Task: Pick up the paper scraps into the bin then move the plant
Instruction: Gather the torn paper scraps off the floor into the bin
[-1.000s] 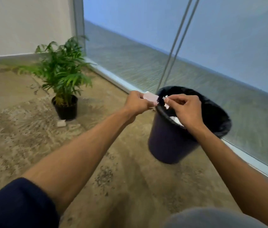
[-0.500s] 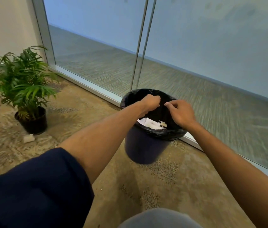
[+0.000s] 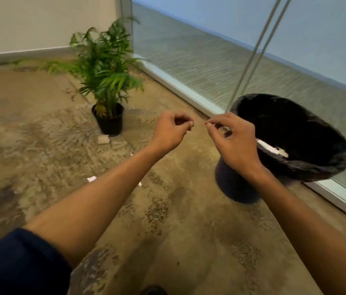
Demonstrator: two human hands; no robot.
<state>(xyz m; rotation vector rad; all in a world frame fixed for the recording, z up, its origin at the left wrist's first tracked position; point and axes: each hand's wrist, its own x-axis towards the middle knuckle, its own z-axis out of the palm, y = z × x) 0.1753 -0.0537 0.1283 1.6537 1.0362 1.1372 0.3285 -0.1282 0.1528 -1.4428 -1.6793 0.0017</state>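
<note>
A dark bin [image 3: 234,184] with a black liner stands on the floor at the right, with white paper [image 3: 272,149] lying inside it. My right hand [image 3: 232,143] hovers by the bin's left rim, thumb and forefinger pinched together with nothing visible between them. My left hand [image 3: 171,130] hangs just left of it, fingers curled and holding nothing. A potted green plant [image 3: 106,81] in a black pot [image 3: 110,122] stands at the back left. Paper scraps lie on the floor: one [image 3: 103,139] beside the pot, two small ones [image 3: 92,178] [image 3: 139,184] nearer my left forearm.
A glass wall with a metal base rail [image 3: 180,90] runs diagonally behind the bin and the plant. A white wall with a skirting board [image 3: 23,54] closes the back left. The mottled brown floor [image 3: 40,156] stretches out to the left.
Both hands have come out of the bin and moved left of its rim; the paper they held now lies inside. The view has swung left toward the plant.
</note>
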